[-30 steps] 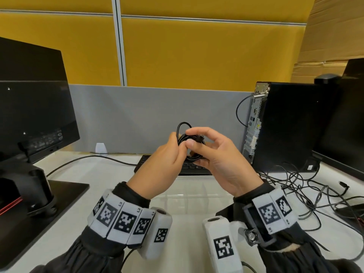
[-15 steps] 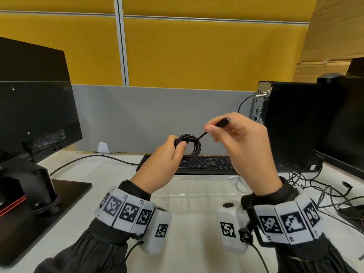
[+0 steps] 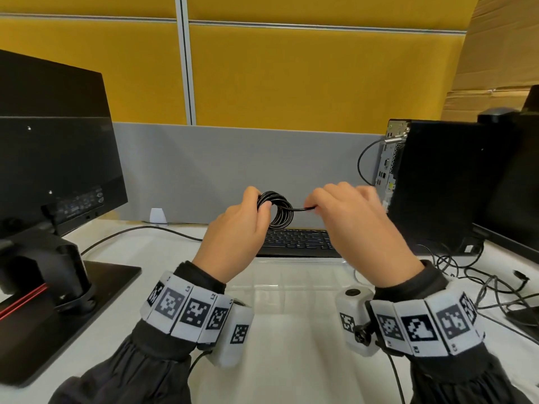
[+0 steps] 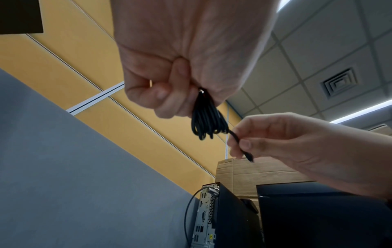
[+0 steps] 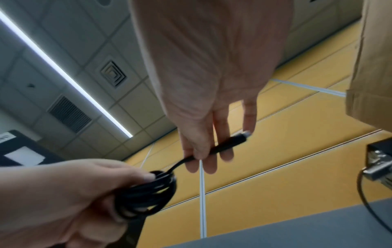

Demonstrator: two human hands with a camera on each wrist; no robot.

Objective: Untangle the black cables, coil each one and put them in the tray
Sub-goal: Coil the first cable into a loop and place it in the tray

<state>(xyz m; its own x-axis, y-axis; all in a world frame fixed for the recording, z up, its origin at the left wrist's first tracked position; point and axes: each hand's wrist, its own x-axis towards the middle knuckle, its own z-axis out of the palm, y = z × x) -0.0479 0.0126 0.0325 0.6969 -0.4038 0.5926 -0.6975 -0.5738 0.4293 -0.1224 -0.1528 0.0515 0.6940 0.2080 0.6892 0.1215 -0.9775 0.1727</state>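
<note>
A black cable wound into a small coil [image 3: 278, 211] [image 4: 206, 120] [image 5: 148, 199] hangs in the air above the keyboard. My left hand [image 3: 236, 228] [image 4: 178, 90] grips the coil at its left side. My right hand [image 3: 350, 220] [image 5: 203, 151] pinches the cable's free end [image 3: 306, 209] near its plug [image 5: 239, 136] [image 4: 249, 156], just right of the coil. A clear plastic tray [image 3: 291, 275] lies on the desk below both hands. A tangle of thin black cables [image 3: 478, 281] lies on the desk at the right.
A black keyboard [image 3: 300, 242] sits behind the tray. A monitor [image 3: 52, 158] on its stand is at the left. A black computer tower [image 3: 437, 182] and another screen [image 3: 519, 185] stand at the right. A grey and yellow partition closes the back.
My right hand has drawn the free end out of the coil, lifted it, then lowered it level with the coil. The left hand kept its grip on the coil.
</note>
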